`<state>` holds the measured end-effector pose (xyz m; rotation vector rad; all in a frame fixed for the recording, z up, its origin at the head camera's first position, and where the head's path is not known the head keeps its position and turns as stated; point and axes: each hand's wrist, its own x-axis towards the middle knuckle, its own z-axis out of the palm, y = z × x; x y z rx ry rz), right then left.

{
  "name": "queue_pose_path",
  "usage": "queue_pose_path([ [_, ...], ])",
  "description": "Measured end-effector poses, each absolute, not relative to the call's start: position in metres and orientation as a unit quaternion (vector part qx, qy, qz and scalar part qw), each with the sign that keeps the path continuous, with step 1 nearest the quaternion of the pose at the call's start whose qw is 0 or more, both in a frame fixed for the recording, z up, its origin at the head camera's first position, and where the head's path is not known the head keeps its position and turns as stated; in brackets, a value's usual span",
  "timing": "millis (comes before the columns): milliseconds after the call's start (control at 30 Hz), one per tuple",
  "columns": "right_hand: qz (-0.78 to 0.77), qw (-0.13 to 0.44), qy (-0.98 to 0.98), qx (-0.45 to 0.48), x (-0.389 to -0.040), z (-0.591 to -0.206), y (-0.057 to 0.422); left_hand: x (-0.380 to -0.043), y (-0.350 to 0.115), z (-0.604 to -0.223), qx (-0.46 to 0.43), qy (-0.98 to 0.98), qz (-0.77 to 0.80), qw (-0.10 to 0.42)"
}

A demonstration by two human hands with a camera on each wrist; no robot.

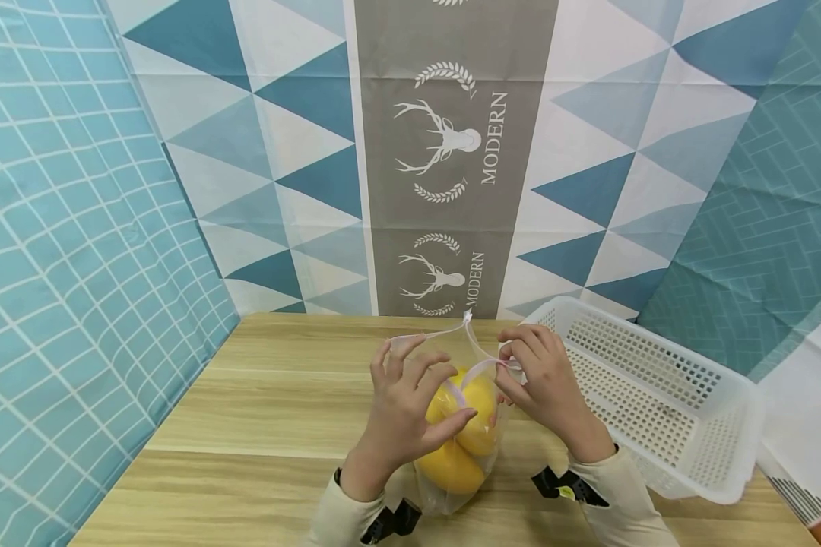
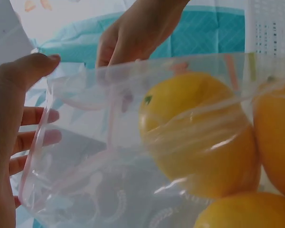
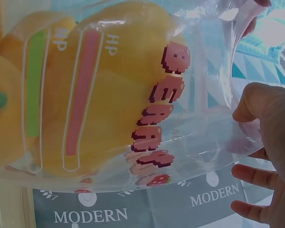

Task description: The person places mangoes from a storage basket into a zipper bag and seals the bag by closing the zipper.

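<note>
A clear zip bag [image 1: 445,503] with a pinkish seal strip stands on the wooden table, holding several yellow-orange fruits [image 1: 451,465] that look like oranges. Its mouth gapes, with the slider [image 1: 468,316] at the far corner. My left hand [image 1: 407,406] is at the mouth's left side, fingers spread; in the left wrist view its fingertips [image 2: 52,137] lie behind the clear rim and the thumb stands apart. On the other side my right hand [image 1: 547,380] pinches the rim between thumb and forefinger. Red pixel lettering [image 3: 156,109] marks the bag's side in the right wrist view.
A white perforated plastic basket [image 1: 749,425] stands to the right, close beside my right forearm. Behind the wooden table [image 1: 267,410] hangs a patterned cloth [image 1: 301,152] with triangles and deer heads. Blue grid-patterned sheeting [image 1: 75,251] borders the left side.
</note>
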<state>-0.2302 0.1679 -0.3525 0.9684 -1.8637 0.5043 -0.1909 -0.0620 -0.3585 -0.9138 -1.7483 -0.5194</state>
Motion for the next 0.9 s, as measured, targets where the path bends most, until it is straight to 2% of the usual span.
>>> queue_pose_path([
  [333, 0.218, 0.452, -0.769, 0.396, -0.2288, -0.3548, 0.1693, -0.1895, -0.0544, -0.3608, -0.387, -0.724, -0.195, 0.537],
  [900, 0.220, 0.454, -0.766, 0.399, -0.2271, -0.3585, 0.1763, -0.1903, -0.0513, -0.3622, -0.379, -0.719, -0.176, 0.556],
])
